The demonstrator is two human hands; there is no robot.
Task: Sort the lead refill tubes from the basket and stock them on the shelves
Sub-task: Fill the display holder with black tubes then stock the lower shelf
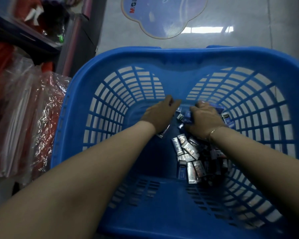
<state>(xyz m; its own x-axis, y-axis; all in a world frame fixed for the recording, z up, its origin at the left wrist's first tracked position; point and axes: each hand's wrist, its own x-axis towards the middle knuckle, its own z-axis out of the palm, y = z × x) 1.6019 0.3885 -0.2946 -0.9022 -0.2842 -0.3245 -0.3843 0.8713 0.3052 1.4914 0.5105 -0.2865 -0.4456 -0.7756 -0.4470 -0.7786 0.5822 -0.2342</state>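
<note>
A big blue slotted plastic basket (72, 118) fills the view on the floor. Several small silver and dark blue lead refill tubes (190, 152) lie heaped on its bottom, mostly at the right. Both my arms reach down into it. My left hand (160, 116) rests palm down over the bottom at the far end, fingers curled, with a tube edge showing under the wrist. My right hand (205, 118), with a thin bracelet on the wrist, is closed over a bunch of blue tubes at the far right of the heap.
Pale tiled floor with a cloud-shaped floor sticker (162, 16) lies beyond the basket. At the left stand a dark shelf unit (24, 37) and clear plastic bags with red goods (24, 118), close to the basket's left rim.
</note>
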